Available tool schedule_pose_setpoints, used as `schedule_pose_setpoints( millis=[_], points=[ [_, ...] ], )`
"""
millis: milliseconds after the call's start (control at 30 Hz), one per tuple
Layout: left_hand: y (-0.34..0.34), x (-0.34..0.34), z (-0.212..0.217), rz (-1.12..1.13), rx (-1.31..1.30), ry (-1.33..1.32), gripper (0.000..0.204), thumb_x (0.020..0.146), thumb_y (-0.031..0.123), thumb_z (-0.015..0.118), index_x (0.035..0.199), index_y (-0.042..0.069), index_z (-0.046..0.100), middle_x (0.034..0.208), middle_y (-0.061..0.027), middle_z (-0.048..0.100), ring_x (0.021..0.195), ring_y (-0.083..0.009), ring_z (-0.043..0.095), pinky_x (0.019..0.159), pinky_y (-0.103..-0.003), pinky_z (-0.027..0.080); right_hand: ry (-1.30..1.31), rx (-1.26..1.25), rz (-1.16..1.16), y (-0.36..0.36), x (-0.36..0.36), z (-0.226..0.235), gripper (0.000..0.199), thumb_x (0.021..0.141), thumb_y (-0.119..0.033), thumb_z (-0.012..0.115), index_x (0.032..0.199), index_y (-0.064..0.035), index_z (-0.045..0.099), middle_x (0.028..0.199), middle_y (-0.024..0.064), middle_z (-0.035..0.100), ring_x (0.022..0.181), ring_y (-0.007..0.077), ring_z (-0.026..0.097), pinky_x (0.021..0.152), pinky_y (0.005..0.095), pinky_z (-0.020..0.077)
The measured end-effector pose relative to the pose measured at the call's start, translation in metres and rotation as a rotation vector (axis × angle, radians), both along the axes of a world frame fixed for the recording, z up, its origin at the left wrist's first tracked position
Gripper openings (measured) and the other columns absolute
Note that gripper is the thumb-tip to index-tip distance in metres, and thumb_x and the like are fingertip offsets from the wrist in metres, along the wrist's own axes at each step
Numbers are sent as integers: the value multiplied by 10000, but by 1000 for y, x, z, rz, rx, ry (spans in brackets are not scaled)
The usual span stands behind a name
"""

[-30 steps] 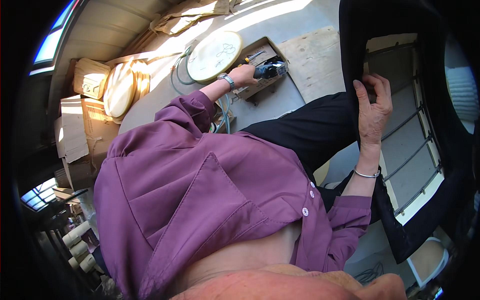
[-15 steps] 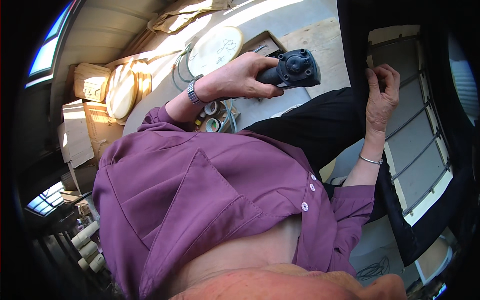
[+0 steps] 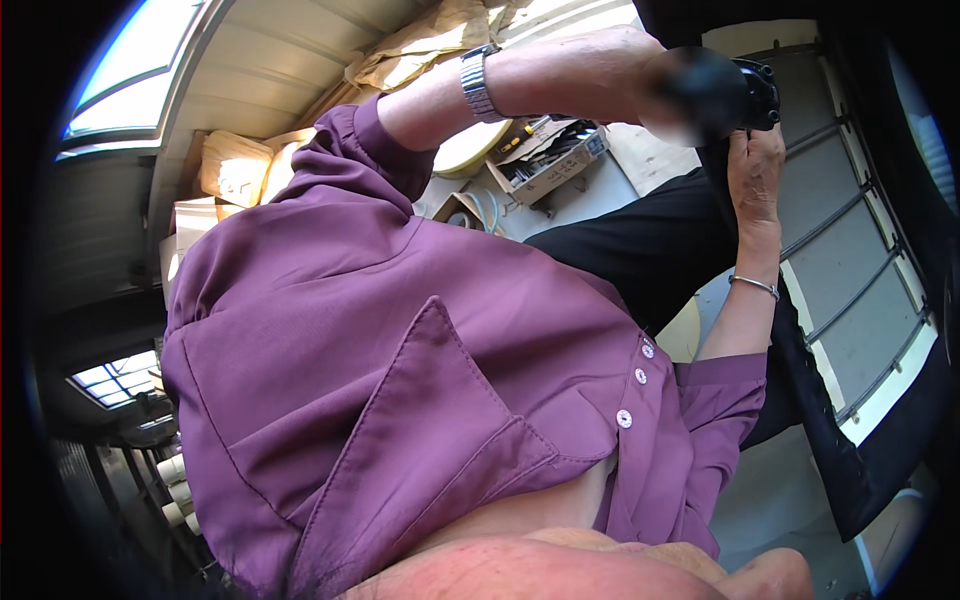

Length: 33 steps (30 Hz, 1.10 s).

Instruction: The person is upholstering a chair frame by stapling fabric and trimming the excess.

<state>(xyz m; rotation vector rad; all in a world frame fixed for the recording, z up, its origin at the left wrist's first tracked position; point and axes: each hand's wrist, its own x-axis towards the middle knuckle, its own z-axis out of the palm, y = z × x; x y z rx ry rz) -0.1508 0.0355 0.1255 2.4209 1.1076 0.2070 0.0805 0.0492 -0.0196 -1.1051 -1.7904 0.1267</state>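
My left hand (image 3: 630,85), with a metal watch on the wrist, is closed round a dark staple gun (image 3: 762,95); its body is partly blurred. The gun's bolted head is at the upper edge of an upholstery frame, right above my right hand (image 3: 756,178). That hand, with a bangle on its wrist, has its fingers bent in at the black fabric (image 3: 850,490) along the frame's inner edge. The gun hides some fingertips. Inside the fabric border, dark wire springs (image 3: 838,212) cross a grey backing, bordered by pale strips (image 3: 868,425).
An open box of small tools (image 3: 550,180) sits on the work surface beyond my left arm. Near it lie a pale round disc (image 3: 470,150) and a small box (image 3: 457,212). Crumpled brown paper (image 3: 425,45) is at the back, and pale rolls (image 3: 175,490) stand far left.
My left hand has carried the staple gun rightward and up, from above the work surface to the frame edge beside my right hand. My right hand has stayed at the fabric.
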Motion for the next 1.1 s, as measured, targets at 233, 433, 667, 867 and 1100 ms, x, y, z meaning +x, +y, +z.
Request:
schedule_pose_setpoints(
  millis=[233,433,667,867,1100],
  points=[
    [-11,39,19,46,17,137,350,921,306,698,861,-38,707,617,-97,641,523,-172,658,506,-284,558,15,-3,18,11,12,-18,195,1002,-136,611,1111,25,623,1117,198,641,991,401,648,822,443,533],
    [-4,58,41,27,-9,338,374,887,295,701,928,-76,690,713,-173,667,645,-214,683,581,-331,554,228,-9,-166,1,42,4,240,1011,-241,626,1097,-26,689,1021,133,696,938,291,685,835,376,537],
    [3,30,27,110,5,135,442,877,391,674,919,-49,696,726,-173,657,698,-251,662,664,-405,509,359,-137,-261,-42,87,55,215,981,-264,693,1072,-78,754,960,31,743,900,129,684,804,259,546],
    [-29,2,39,208,-344,-111,273,913,263,644,894,-9,659,654,-90,610,606,-168,605,564,-365,475,228,-505,85,-48,52,29,198,921,-181,738,1072,-55,738,976,27,720,906,125,650,836,255,512],
    [-38,-28,16,99,-150,-162,379,957,377,710,1067,14,728,639,-47,640,492,-98,601,501,-224,474,188,-436,143,-39,38,13,196,913,-147,734,1038,1,701,920,48,678,819,140,633,779,287,507]
  ],
)
